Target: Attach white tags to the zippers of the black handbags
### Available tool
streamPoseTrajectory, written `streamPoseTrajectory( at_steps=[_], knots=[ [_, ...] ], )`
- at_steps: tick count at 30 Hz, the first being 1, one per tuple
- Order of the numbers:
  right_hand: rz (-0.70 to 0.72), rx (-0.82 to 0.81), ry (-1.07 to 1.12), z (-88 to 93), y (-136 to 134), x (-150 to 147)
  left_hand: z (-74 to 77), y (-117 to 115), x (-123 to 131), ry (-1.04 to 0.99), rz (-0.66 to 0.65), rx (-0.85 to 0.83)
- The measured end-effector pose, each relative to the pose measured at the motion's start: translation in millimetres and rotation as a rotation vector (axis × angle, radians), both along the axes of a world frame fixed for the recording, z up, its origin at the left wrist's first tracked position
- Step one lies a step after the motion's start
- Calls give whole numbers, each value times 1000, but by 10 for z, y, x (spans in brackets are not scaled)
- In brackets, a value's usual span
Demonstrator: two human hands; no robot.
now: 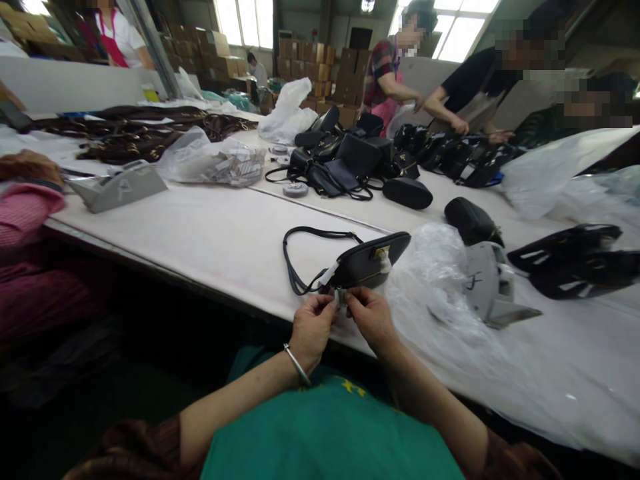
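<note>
As left hand [311, 331] and right hand [374, 321] pinch a pale piece [341, 297], the black bag [356, 268] just beyond looks light. Probably firm-sided — best gripped mid-body.

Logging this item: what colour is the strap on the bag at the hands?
Black; the strap shows in the head view, the only one.

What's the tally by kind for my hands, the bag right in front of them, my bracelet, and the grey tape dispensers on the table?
Hands: 2 (left hand, right hand)
Black bag: 1
Bracelet: 1
Grey tape dispensers: 2 (left dispenser, right dispenser)
Total: 6
</note>
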State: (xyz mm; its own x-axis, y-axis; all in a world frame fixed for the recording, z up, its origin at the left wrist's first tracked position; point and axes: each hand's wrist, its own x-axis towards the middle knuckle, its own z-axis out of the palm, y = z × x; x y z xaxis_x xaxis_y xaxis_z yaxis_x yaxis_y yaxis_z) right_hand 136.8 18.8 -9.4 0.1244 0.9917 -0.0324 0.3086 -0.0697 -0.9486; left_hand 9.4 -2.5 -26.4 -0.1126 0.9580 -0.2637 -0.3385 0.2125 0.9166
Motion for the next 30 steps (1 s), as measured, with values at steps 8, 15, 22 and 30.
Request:
streamPoseTrajectory(
  at_steps=[8,15,22,30],
  knots=[
    [15,18,-22,59,-12,-8,16,21,8,90,-27,63],
    [37,49,-115,90,-3,6,64,18,-10,299,-18,145],
    [99,-54,-132,159,55,31,114,43,-40,594,2,400],
    [170,-159,-114,145,162,37,209,-55,-139,426,-55,389]
  ],
)
